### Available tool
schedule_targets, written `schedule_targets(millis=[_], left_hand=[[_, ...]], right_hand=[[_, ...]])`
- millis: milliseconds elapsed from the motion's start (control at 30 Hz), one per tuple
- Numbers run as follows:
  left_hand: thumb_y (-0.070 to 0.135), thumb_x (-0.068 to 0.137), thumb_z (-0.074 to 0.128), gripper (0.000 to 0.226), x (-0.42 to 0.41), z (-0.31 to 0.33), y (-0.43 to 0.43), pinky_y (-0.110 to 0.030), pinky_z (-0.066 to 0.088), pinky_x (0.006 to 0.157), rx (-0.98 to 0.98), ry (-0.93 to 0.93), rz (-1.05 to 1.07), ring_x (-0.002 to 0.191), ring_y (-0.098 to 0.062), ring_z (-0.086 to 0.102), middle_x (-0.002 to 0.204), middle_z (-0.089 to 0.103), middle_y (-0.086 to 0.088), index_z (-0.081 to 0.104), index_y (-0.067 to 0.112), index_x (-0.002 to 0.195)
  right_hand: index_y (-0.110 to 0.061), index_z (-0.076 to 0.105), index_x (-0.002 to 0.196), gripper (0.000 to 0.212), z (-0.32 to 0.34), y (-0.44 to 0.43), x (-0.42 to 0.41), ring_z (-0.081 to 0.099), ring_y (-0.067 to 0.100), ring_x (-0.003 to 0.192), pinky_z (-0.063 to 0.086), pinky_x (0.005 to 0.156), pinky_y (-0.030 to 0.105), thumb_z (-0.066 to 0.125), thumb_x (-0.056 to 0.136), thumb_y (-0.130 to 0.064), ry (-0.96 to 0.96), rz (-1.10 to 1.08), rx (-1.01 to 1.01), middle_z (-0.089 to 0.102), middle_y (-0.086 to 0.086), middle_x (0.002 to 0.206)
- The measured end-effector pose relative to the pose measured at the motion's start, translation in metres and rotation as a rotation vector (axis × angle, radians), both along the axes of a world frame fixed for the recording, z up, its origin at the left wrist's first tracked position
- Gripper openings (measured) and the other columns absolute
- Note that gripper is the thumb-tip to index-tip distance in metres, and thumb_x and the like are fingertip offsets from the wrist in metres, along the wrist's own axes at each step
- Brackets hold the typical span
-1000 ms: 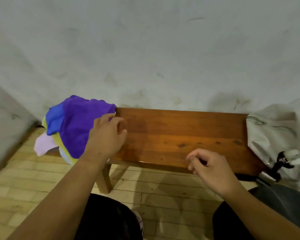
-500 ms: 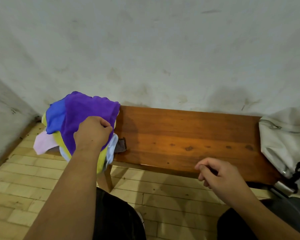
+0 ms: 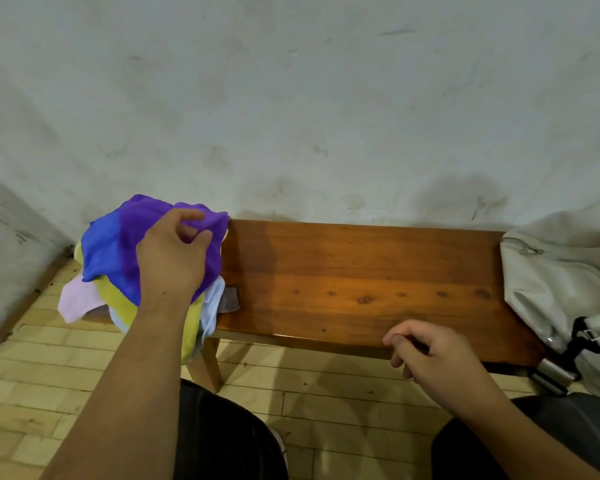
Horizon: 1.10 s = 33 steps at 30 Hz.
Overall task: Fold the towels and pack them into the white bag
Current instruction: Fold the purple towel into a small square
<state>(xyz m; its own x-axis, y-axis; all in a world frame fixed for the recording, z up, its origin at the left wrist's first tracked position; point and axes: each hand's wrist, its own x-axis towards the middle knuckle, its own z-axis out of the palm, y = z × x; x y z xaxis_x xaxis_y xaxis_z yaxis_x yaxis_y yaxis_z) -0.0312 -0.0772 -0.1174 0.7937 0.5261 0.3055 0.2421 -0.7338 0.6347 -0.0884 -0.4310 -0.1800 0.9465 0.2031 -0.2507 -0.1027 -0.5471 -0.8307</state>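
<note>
Several towels sit heaped under and around the left hand (image 3: 170, 261), at the end of the wooden bench (image 3: 361, 268) furthest from the right hand. A pink towel (image 3: 75, 301) hangs out beyond the left hand's outer side, with a yellow towel (image 3: 118, 303) and a blue towel (image 3: 101, 244) beside it. On top lies the purple towel (image 3: 142, 216), and the left hand grips it from above, thumb and curled fingers pinching a fold of the cloth near its far edge. Just inside the left wrist, a pale blue towel (image 3: 211, 303) droops over the bench's near edge, and a small grey cloth (image 3: 231, 299) lies flat on the wood next to it. Bare bench top stretches between the two hands. The right hand (image 3: 433, 355) hovers at the bench's near edge, fingers loosely curled and holding nothing. Beyond the right hand's outer side, the white bag (image 3: 551, 278) slumps on the bench end against the wall, a black strap (image 3: 581, 341) with a metal clip hanging at its near side.
</note>
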Motion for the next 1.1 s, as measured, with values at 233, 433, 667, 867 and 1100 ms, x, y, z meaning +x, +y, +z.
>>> schedule_targets(millis=[233,433,667,867,1100], left_hand=[[0.019,0.087,0.075,0.02,0.004,-0.017,-0.08,-0.015,0.046,0.071,-0.204,0.083,-0.464,0.072,-0.007,0.058,0.081,0.064,0.006,0.069,0.03,0.103],[0.022,0.088,0.076,0.021,-0.005,-0.034,-0.148,-0.038,0.054,0.087,-0.43,0.272,-0.833,0.083,-0.013,0.065,0.084,0.064,0.005,0.068,0.03,0.106],[0.014,0.092,0.068,0.04,-0.01,-0.029,-0.18,-0.021,0.049,0.098,-0.565,0.418,-0.984,0.108,-0.001,0.063,0.108,0.068,0.011,0.058,0.03,0.128],[0.02,0.079,0.068,0.063,0.011,-0.048,-0.154,-0.039,0.038,0.111,-0.022,0.515,-0.828,0.131,-0.018,0.037,0.14,0.039,0.006,0.042,0.032,0.135],[0.049,0.085,0.069,0.074,0.007,-0.065,-0.14,-0.047,0.039,0.11,0.295,0.616,-0.718,0.141,-0.023,0.029,0.152,0.029,0.004,0.033,0.034,0.148]], right_hand=[[-0.04,0.07,0.101,0.013,-0.006,0.01,0.003,0.069,0.006,0.08,0.06,0.073,0.03,0.065,0.097,-0.028,0.007,0.05,0.061,0.073,-0.014,0.088],[-0.046,0.058,0.126,0.05,-0.016,0.017,0.004,0.069,0.006,0.092,0.057,0.085,0.034,0.081,0.082,-0.042,-0.044,0.006,0.133,0.071,-0.02,0.106],[-0.034,0.068,0.112,0.02,-0.016,0.006,0.008,0.069,0.005,0.084,0.059,0.072,0.029,0.071,0.093,-0.029,-0.129,-0.142,0.086,0.073,-0.015,0.091],[-0.025,0.067,0.098,0.016,-0.006,-0.007,0.018,0.067,0.014,0.056,0.053,0.053,0.03,0.055,0.103,-0.034,-0.114,-0.508,0.247,0.071,-0.001,0.074],[-0.042,0.062,0.114,0.029,-0.005,-0.023,0.023,0.063,0.007,0.111,0.053,0.096,0.036,0.057,0.101,-0.017,-0.196,-0.675,0.286,0.067,-0.017,0.113]])
